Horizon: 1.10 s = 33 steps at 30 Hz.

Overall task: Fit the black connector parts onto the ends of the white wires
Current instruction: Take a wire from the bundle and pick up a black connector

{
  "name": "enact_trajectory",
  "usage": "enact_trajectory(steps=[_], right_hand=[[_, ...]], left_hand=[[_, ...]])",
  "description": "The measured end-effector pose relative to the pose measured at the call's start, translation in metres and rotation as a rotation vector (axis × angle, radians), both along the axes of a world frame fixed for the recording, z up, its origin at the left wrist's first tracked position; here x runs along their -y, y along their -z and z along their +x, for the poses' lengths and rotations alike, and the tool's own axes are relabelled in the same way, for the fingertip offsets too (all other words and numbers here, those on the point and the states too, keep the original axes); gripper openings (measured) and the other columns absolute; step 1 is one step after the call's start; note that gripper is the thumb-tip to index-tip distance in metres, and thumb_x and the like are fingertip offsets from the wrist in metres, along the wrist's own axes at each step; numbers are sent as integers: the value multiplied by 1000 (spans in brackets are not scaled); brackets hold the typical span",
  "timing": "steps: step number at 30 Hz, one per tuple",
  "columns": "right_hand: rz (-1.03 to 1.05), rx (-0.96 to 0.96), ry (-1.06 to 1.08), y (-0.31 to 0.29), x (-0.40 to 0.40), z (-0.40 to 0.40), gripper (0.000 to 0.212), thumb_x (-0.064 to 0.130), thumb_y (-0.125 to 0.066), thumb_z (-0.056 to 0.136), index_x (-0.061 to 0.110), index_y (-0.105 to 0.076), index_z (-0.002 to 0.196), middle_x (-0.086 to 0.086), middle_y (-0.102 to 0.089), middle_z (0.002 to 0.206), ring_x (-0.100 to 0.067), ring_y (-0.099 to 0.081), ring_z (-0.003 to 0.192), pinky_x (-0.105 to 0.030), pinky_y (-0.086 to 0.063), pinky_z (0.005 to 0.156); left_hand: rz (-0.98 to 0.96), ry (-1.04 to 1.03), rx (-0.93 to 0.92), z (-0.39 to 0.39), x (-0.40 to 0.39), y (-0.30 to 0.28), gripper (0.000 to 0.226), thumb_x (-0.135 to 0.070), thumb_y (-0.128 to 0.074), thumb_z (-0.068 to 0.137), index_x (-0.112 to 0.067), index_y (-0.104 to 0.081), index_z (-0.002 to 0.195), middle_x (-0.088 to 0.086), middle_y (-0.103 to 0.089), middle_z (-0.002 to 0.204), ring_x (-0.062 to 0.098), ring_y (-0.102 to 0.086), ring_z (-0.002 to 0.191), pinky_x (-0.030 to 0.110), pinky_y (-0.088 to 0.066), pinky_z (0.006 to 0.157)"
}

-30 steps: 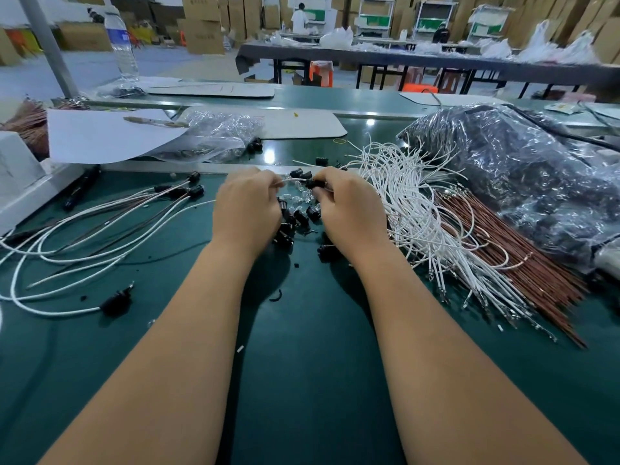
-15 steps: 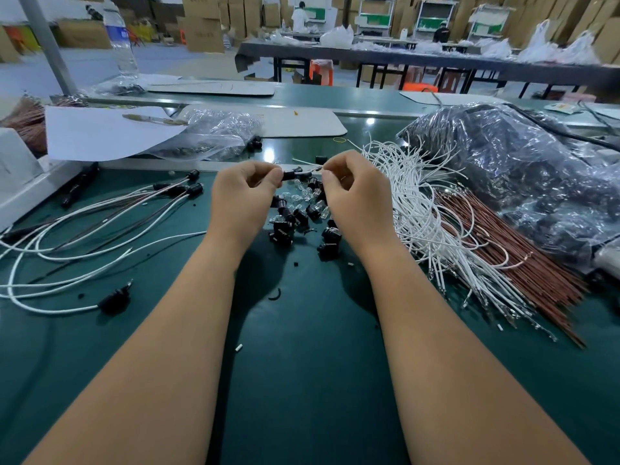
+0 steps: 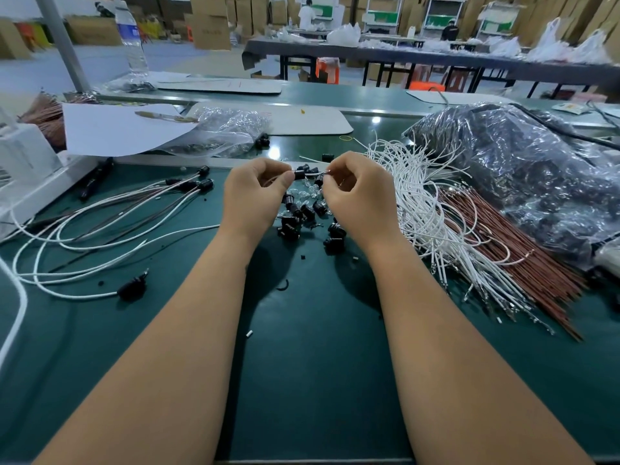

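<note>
While my left hand (image 3: 255,189) pinches the light, hard black connector (image 3: 299,175) above the loose pile, my right hand (image 3: 356,191) pinches the limp white wire (image 3: 312,174) close to its tip, where it likely buckles least

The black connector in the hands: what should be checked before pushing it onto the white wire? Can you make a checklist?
1. Left hand has a firm grip on the black connector: ok, pinched at the fingertips.
2. Right hand holds the white wire: ok, pinched near its end.
3. Wire lined up with the connector: ok, the wire runs straight across between the hands to the connector.
4. Wire tip already fully seated inside: cannot tell, too small to see.
5. More loose connectors ready below the hands: ok.
6. More white wires within reach: ok, a bundle lies beside the right hand.
</note>
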State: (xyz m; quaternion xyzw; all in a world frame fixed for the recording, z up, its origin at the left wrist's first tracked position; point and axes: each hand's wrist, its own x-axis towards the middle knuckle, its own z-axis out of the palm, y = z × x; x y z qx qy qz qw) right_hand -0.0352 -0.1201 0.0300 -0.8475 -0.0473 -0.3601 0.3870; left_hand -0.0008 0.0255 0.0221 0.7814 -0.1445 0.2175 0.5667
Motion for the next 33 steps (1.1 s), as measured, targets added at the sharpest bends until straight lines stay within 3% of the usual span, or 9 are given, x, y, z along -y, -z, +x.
enact_trajectory(steps=[5,11,18,22,25,28,33], right_hand=[[-69,-12,-6,0,-1,0,6,12,-63,83,13,-66,77,5,-61,70,-15,-57,66,-32,-51,63],[-32,-33,38,-1,6,3,6,17,-63,88,14,-68,85,5,-63,77,-11,-56,69,-22,-46,62],[-58,-27,94,-1,9,4,7,11,-65,89,12,-72,89,3,-66,86,-12,-57,77,-21,-42,67],[158,-19,16,-2,6,4,10,10,-65,88,17,-71,85,11,-64,75,-2,-56,69,-9,-43,66],[410,-55,-99,-4,2,4,18,8,-65,88,23,-67,77,8,-65,72,-7,-59,70,-21,-53,71],[601,-89,-231,-6,-1,3,19,6,-64,89,21,-67,78,1,-65,73,-12,-61,73,-24,-54,75],[259,-33,-69,-2,-4,7,12,7,-65,87,15,-68,79,6,-62,69,-10,-56,66,-24,-49,66]], left_hand=[[0,-31,4,2,0,2,3,-14,-70,86,-17,-69,86,-11,-65,73,0,-59,67,15,-51,71],[13,-17,0,-3,-1,1,3,-18,-69,88,-19,-72,88,-11,-67,74,4,-62,69,16,-52,73],[9,-4,-37,-3,-3,0,9,-10,-68,87,-11,-74,94,-7,-68,77,5,-64,71,12,-52,72],[10,1,-45,1,-4,2,8,-10,-67,88,-12,-73,93,-4,-70,78,1,-62,68,8,-49,68],[-24,32,-75,3,-3,3,7,-10,-67,89,-12,-73,92,-3,-70,77,-2,-60,65,8,-47,64],[-103,85,-90,2,-3,2,9,-8,-65,89,-13,-71,93,-4,-69,76,-7,-57,59,9,-46,62],[-4,50,-39,0,-1,1,8,-8,-64,90,-13,-70,92,5,-70,80,11,-62,71,31,-56,77]])
